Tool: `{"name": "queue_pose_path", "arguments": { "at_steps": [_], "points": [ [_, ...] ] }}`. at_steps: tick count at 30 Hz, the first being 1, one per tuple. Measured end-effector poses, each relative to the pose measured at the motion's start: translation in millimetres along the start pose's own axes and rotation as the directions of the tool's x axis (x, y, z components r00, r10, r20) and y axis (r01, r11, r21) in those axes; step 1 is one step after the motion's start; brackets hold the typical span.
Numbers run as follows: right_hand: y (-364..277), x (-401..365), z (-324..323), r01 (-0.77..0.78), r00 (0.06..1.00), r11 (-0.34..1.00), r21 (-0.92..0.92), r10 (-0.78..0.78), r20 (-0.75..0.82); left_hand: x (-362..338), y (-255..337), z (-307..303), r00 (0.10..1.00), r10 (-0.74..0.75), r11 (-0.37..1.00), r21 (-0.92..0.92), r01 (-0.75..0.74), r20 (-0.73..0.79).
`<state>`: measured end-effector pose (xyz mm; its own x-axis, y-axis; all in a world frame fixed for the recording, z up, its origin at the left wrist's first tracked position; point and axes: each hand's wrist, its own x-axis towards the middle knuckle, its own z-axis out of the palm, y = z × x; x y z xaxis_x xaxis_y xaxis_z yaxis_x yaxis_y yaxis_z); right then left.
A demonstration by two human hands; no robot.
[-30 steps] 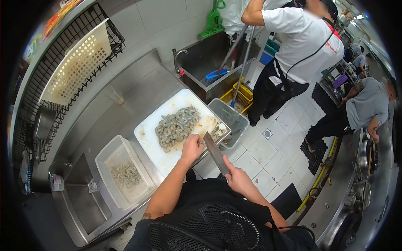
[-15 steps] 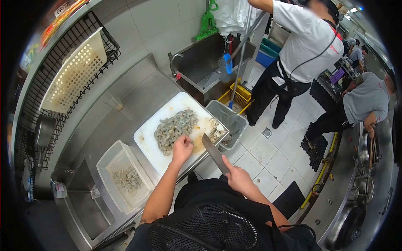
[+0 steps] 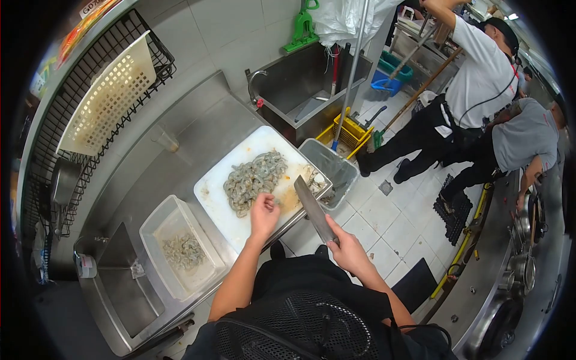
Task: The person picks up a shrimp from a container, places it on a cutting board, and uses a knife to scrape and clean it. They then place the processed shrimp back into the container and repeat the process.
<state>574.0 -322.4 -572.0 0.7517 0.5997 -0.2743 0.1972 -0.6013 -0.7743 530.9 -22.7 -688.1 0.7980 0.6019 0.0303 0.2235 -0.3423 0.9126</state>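
My right hand (image 3: pixel 351 249) grips a cleaver (image 3: pixel 313 207), its broad blade pointing up and left past the front corner of a white cutting board (image 3: pixel 240 234). Above the board's near edge is my left hand (image 3: pixel 264 213), fingers curled together beside a pile of peeled grey shrimp (image 3: pixel 252 180). Whatever those fingertips may pinch is too small to make out. Shell scraps (image 3: pixel 317 180) and a wet brownish patch lie on the board's right side. A clear plastic tub (image 3: pixel 210 273) with more shrimp (image 3: pixel 183 252) stands left of the board.
A grey bin (image 3: pixel 336 168) sits below the board's right corner. Behind are a deep steel sink (image 3: pixel 282 90) and a yellow mop wringer (image 3: pixel 348 135). A co-worker (image 3: pixel 480 78) holds a long-handled tool; another person (image 3: pixel 528 135) bends over the right counter. Another sink basin (image 3: pixel 129 294) is at left.
The co-worker in white has moved right, away from the mop area. My left hand stays by the shrimp pile, and the cleaver remains in my right hand, nearly in the same place.
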Motion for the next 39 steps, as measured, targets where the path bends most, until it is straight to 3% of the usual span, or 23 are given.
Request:
{"name": "queue_pose_path", "arguments": {
  "at_steps": [2, 4, 6, 8, 9, 10, 11, 12, 14, 16, 18, 20, 21, 25, 28, 30, 32, 38, 39],
  "points": [
    [-1, 3, 6, 0.021, 1.0, 0.997, 0.08, -0.022, 0.006, 0, 1, -37, 0.981, 0.06, 0.992, -0.094, -0.079, -0.186],
    [6, 7, 14, 0.006, 1.0, 0.988, 0.151, -0.007, 0.005, -10, 18, -95, 0.927, 0.074, 0.997, 0.012, -0.075, -0.368],
    [23, 11, 25, -0.015, 1.0, 0.976, 0.218, 0.013, 0.008, -20, 5, -153, 0.799, 0.074, 0.997, 0.055, -0.051, -0.597],
    [54, 18, 40, 0.041, 0.99, 0.972, 0.232, -0.009, -0.14, -31, -37, -211, 0.691, 0.076, 0.994, 0.111, 0.007, -0.719],
    [71, 25, 52, 0.232, 0.944, 0.951, 0.205, -0.169, -0.284, -45, -45, -229, 0.683, 0.072, 0.994, 0.11, 0.012, -0.726],
    [71, 28, 46, 0.238, 0.944, 0.95, 0.204, -0.177, -0.279, -57, -45, -243, 0.743, 0.143, 0.87, 0.44, 0.22, -0.654],
    [71, 30, 39, 0.013, 0.991, 0.928, 0.371, 0.037, -0.125, -61, -46, -249, 0.813, 0.167, 0.601, 0.712, 0.364, -0.558],
    [70, 31, 34, -0.229, 0.971, 0.841, 0.49, 0.229, 0.061, -60, -50, -243, 0.813, 0.166, 0.602, 0.71, 0.365, -0.559],
    [88, 42, 47, -0.177, 0.981, 0.829, 0.53, 0.189, 0.033, -52, -39, -204, 0.828, 0.251, 0.746, 0.645, 0.164, -0.501],
    [107, 49, 50, -0.245, 0.97, 0.789, 0.564, 0.199, 0.142, -32, -36, -149, 0.922, -0.027, 0.928, 0.332, 0.167, -0.387],
    [124, 46, 53, -0.264, 0.964, 0.773, 0.576, 0.2, 0.174, -17, -31, -101, 0.943, -0.133, 0.888, 0.386, 0.25, -0.307],
    [135, 31, 50, -0.277, 0.961, 0.754, 0.596, 0.2, 0.193, -6, -42, -78, 0.916, -0.162, 0.871, 0.383, 0.307, -0.366],
    [140, 19, 47, -0.292, 0.956, 0.768, 0.57, 0.206, 0.211, 0, -46, -70, 0.89, -0.187, 0.851, 0.384, 0.358, -0.415],
    [143, -23, 26, -0.358, 0.933, 0.771, 0.527, 0.272, 0.236, 1, -44, -73, 0.904, -0.217, 0.816, 0.441, 0.375, -0.367],
    [136, -32, 21, -0.304, 0.952, 0.743, 0.596, 0.263, 0.158, 6, -44, -73, 0.915, -0.145, 0.813, 0.482, 0.327, -0.376],
    [120, -29, 19, -0.272, 0.959, 0.735, 0.621, 0.261, 0.111, 8, -41, -72, 0.923, -0.229, 0.824, 0.443, 0.352, -0.309],
    [106, -19, 19, -0.222, 0.969, 0.727, 0.65, 0.241, 0.062, 1, -32, -70, 0.933, -0.211, 0.828, 0.454, 0.329, -0.291],
    [72, 1, 27, -0.235, 0.969, 0.712, 0.661, 0.226, 0.101, -1, -20, -60, 0.958, -0.12, 0.884, 0.412, 0.222, -0.259],
    [69, 5, 26, -0.233, 0.97, 0.716, 0.658, 0.22, 0.105, 7, -14, -56, 0.978, -0.047, 0.916, 0.382, 0.124, -0.203]
  ]
}}
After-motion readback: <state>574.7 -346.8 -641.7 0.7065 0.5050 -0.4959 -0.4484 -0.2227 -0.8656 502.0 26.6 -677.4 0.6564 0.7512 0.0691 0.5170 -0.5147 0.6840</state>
